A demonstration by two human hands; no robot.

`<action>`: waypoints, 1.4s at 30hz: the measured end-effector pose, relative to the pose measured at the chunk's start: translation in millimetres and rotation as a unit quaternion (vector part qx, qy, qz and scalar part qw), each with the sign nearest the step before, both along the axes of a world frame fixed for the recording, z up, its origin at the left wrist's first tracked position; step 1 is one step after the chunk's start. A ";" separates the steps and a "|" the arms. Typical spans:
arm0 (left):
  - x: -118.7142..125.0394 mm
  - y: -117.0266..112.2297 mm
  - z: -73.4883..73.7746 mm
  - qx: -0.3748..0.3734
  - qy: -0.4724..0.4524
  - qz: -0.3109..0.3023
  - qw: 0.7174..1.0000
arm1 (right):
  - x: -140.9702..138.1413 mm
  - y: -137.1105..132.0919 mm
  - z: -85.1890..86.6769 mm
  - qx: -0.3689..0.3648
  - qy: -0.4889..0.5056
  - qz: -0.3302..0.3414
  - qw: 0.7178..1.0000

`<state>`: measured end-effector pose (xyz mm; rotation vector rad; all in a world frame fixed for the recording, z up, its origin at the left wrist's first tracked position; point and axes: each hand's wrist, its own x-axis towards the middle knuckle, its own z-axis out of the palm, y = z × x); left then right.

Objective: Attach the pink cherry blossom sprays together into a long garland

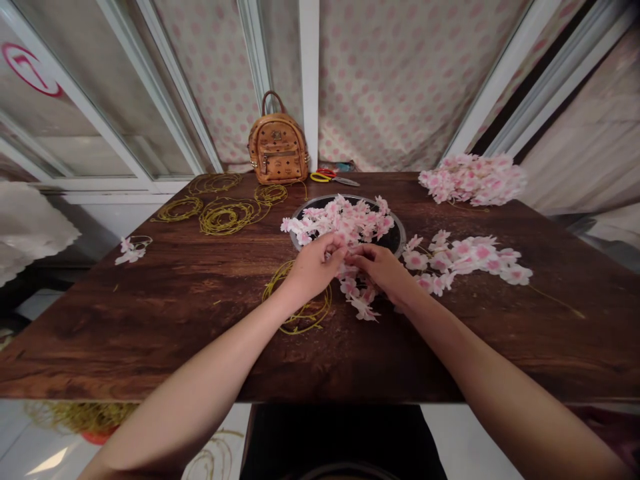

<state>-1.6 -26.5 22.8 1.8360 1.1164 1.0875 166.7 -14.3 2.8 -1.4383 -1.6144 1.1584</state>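
1. Blossoms (345, 217) lie at the centre of the frame, heaped in one tray (399, 235) just beyond both my grips; the heap's long axis runs left to right, and one tail of it trails toward the lower edge, below the fingertips.
2. My left grip (310, 267) and right grip (385, 267) almost meet at the near side of that heap, equally close to it, each pinched down on some pale bit of the blossoms; which petal or stem, I cannot tell from here.
3. Right of centre I count one spray (470, 260), also lying across the frame, its bare stem toward the right edge; my right grip is nearer.
4. One coil (311, 312) lies partly under my left wrist, below centre.
5. Elsewhere on the worktop (175, 353) I count four more coils (215, 220) at upper left, one sprig (133, 250) at far left, one bunch (473, 179) at upper right, one bag (280, 150) and one pair of scissors (325, 175) at upper centre.
6. Single flowers overlap too much for me to count.
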 end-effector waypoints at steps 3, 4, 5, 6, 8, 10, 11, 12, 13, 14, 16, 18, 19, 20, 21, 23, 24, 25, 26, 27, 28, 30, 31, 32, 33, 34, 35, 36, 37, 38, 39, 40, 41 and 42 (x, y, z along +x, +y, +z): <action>-1.5 0.5 -5.6 0.006 0.042 0.019 0.999 | -0.3 -0.2 2.2 -0.026 0.042 -0.022 0.999; -2.0 0.8 -7.0 0.000 0.048 0.021 0.999 | -0.3 -0.5 3.0 -0.031 0.056 -0.023 0.998; -2.4 1.2 -8.1 -0.007 0.053 0.020 0.998 | -0.4 -1.0 3.8 -0.035 0.067 -0.021 0.997; -2.8 1.4 -8.7 -0.014 0.058 0.017 0.998 | -0.4 -1.6 4.6 -0.039 0.078 -0.018 0.996; -3.3 1.9 -9.2 -0.022 0.065 0.013 0.998 | -0.5 -2.9 6.3 -0.047 0.094 -0.015 0.994; -3.5 2.1 -9.2 -0.023 0.070 0.012 0.997 | -0.6 -4.1 8.1 -0.055 0.110 -0.017 0.992; -3.6 2.2 -9.4 -0.022 0.072 0.011 0.997 | -0.7 -4.6 9.0 -0.061 0.117 -0.017 0.991; -3.6 2.4 -9.8 -0.022 0.073 0.009 0.997 | -0.7 -4.9 9.7 -0.067 0.123 -0.018 0.990; -3.7 2.7 -10.4 -0.020 0.074 0.008 0.997 | -0.7 -5.0 10.3 -0.072 0.127 -0.018 0.989; -3.8 3.1 -11.1 -0.017 0.074 0.007 0.997 | -0.7 -5.0 10.7 -0.075 0.130 -0.017 0.989; -3.9 3.9 -12.4 -0.009 0.071 0.010 0.997 | -0.6 -4.7 10.6 -0.076 0.131 -0.014 0.988; -3.9 4.6 -12.2 -0.002 0.068 0.021 0.997 | -0.6 -4.2 9.7 -0.072 0.128 -0.015 0.989; -3.7 4.7 -11.3 0.003 0.065 0.032 0.997 | -0.6 -3.9 9.0 -0.068 0.123 -0.017 0.990; -3.4 4.5 -9.8 0.009 0.059 0.045 0.997 | -0.6 -3.7 8.2 -0.063 0.118 -0.021 0.991; -3.0 4.2 -7.8 0.014 0.050 0.057 0.997 | -0.7 -3.5 7.5 -0.057 0.113 -0.025 0.992; -1.8 3.2 -3.3 0.024 0.025 0.069 0.997 | -0.9 -3.5 6.8 -0.053 0.108 -0.030 0.992; -1.2 2.6 -1.3 0.026 0.013 0.066 0.997 | -1.1 -3.7 6.9 -0.056 0.107 -0.033 0.992; -0.7 2.0 0.2 0.028 0.006 0.058 0.998 | -1.3 -3.9 7.3 -0.060 0.106 -0.034 0.992; -0.3 1.4 1.1 0.031 0.007 0.049 0.998 | -1.5 -4.1 7.9 -0.064 0.104 -0.036 0.992; 0.0 0.9 1.4 0.036 0.014 0.040 0.998 | -1.7 -4.3 8.7 -0.066 0.103 -0.036 0.992; 0.1 0.5 1.1 0.042 0.027 0.033 0.998 | -1.9 -4.4 9.5 -0.067 0.103 -0.038 0.992; -0.2 0.1 -0.3 0.053 0.055 0.025 0.997 | -2.4 -4.4 10.8 -0.065 0.110 -0.040 0.991; -0.6 0.1 -1.2 0.056 0.063 0.024 0.996 | -2.5 -4.4 11.2 -0.065 0.115 -0.042 0.990; -0.9 0.2 -1.9 0.058 0.068 0.026 0.996 | -2.6 -4.4 11.5 -0.067 0.120 -0.046 0.989; -1.3 0.4 -2.5 0.058 0.070 0.029 0.995 | -2.5 -4.5 11.6 -0.071 0.127 -0.048 0.988; -1.6 0.7 -3.0 0.058 0.071 0.033 0.995 | -2.4 -4.5 11.6 -0.076 0.136 -0.049 0.987; -1.9 1.0 -3.3 0.057 0.073 0.036 0.995 | -2.2 -4.6 11.4 -0.082 0.146 -0.049 0.985; -2.1 1.4 -3.6 0.057 0.076 0.035 0.995 | -1.8 -4.6 10.9 -0.087 0.157 -0.047 0.983; -2.2 1.8 -3.8 0.057 0.080 0.033 0.995 | -1.3 -4.5 10.2 -0.089 0.166 -0.042 0.981; -2.2 2.2 -4.0 0.057 0.084 0.029 0.994 | -0.8 -4.3 9.2 -0.088 0.173 -0.034 0.980; -2.3 2.5 -4.4 0.056 0.087 0.025 0.994 | -0.1 -3.8 8.0 -0.086 0.178 -0.026 0.980; -2.2 2.9 -4.8 0.055 0.089 0.023 0.994 | 0.5 -3.3 6.6 -0.083 0.181 -0.017 0.980; -2.2 3.2 -5.4 0.054 0.090 0.023 0.994 | 1.1 -2.6 5.2 -0.081 0.185 -0.011 0.979; -2.1 3.4 -6.0 0.053 0.089 0.024 0.994 | 1.5 -1.9 4.1 -0.078 0.188 -0.008 0.979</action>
